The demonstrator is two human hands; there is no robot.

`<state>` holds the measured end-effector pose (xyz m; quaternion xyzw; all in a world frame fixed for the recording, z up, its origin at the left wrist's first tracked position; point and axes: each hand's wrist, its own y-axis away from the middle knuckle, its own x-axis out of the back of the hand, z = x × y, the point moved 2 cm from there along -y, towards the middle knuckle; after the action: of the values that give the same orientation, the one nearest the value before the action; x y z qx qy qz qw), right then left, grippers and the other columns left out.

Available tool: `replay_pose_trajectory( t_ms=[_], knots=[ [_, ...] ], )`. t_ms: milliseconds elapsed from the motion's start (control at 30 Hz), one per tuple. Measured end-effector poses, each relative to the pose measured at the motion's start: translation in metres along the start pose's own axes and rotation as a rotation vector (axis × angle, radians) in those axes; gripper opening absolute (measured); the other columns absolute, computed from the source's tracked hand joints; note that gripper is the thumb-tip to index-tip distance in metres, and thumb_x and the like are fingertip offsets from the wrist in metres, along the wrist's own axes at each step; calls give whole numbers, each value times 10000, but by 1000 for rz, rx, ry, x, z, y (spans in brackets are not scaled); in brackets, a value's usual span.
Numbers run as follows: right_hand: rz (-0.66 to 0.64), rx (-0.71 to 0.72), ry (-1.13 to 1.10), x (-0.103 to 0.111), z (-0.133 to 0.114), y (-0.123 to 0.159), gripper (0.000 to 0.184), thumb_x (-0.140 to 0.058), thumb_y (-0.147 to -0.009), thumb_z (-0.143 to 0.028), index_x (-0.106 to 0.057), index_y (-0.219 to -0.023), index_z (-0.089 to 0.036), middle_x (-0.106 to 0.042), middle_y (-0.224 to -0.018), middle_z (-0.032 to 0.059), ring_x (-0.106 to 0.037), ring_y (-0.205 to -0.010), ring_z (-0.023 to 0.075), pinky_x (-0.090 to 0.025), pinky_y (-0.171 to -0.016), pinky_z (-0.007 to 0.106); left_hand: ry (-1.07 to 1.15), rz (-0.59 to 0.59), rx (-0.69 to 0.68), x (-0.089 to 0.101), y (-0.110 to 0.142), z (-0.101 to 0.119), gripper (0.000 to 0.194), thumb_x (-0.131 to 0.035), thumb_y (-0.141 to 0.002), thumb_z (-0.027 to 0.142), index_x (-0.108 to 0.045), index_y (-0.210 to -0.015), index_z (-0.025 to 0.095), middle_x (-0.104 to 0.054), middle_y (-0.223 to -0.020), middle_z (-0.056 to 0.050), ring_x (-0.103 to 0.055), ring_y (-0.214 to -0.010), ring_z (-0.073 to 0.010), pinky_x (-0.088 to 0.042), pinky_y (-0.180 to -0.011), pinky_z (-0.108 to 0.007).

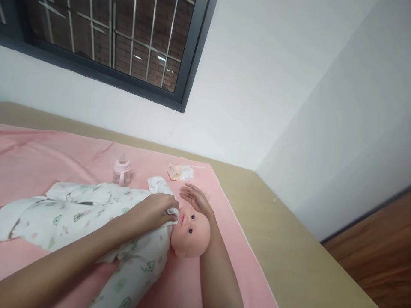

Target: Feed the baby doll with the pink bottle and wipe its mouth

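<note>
A baby doll (195, 235) lies on its back, dressed in a white printed outfit (80, 209) with green and pink figures. My left hand (160, 207) reaches across its chest, fingers closed on a bunched white cloth (173, 213) at the doll's chin and mouth. Whether this cloth is the outfit's collar or a separate piece, I cannot tell. Beyond the doll's head is my right hand (192, 197), fingers stretched out and holding nothing, its forearm passing alongside the head.
A pink baby bottle (122, 172) with a handle stands on the pink sheet (183, 282) behind the doll. Near the sheet's far corner lies a small clear packet (181, 172). A pale wooden surface (257, 205) borders the sheet, with a white wall and barred window (128, 38) behind.
</note>
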<state>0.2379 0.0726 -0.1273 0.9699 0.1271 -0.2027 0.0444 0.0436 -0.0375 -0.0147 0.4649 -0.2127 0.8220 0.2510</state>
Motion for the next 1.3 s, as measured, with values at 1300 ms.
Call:
replay_pose_trajectory(
  t_ms=[1300],
  knots=[
    [13, -10, 11, 1, 0, -1, 462, -797, -603, -332, -636, -1009, -180, -681, -1029, 90, -637, -984, 226, -447, -986, 424, 172, 133, -61, -12, -4, 8, 125, -582, -754, 148, -692, -736, 204, -636, -832, -1, -601, -782, -167, -404, -673, -242]
  ],
)
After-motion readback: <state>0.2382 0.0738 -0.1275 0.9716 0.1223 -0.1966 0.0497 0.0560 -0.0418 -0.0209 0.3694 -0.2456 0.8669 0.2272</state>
